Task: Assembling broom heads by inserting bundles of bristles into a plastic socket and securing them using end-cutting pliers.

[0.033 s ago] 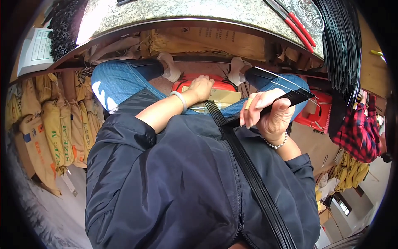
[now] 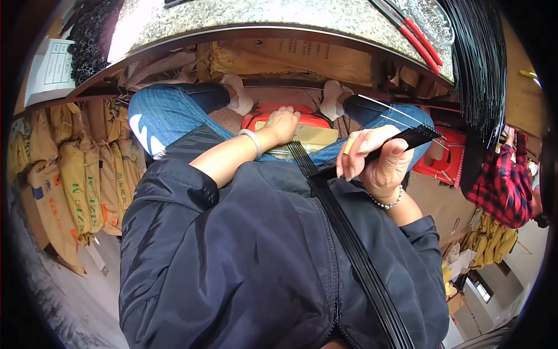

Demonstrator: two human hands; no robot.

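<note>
My right hand (image 2: 381,154) is closed, thumb and fingers pinching a flat dark bundle of thin black rods (image 2: 415,136) laid side by side. Thin pale metal wires (image 2: 388,106) stick out beyond this bundle. Over my lap, my left hand (image 2: 282,125) has its back up and its fingers curled down; what lies under them is hidden. Just below it, a row of long black strips (image 2: 357,238) runs down across my dark jacket. A tan cardboard piece (image 2: 308,138) lies beneath the left hand, on top of something red (image 2: 314,116).
A speckled stone worktop (image 2: 250,16) spans the far side, with red-handled pliers (image 2: 419,43) on it. Long black rods (image 2: 479,64) hang off its right end. Stuffed woven sacks (image 2: 72,180) stand left. A red stool (image 2: 444,154) and a person in plaid (image 2: 503,186) are right.
</note>
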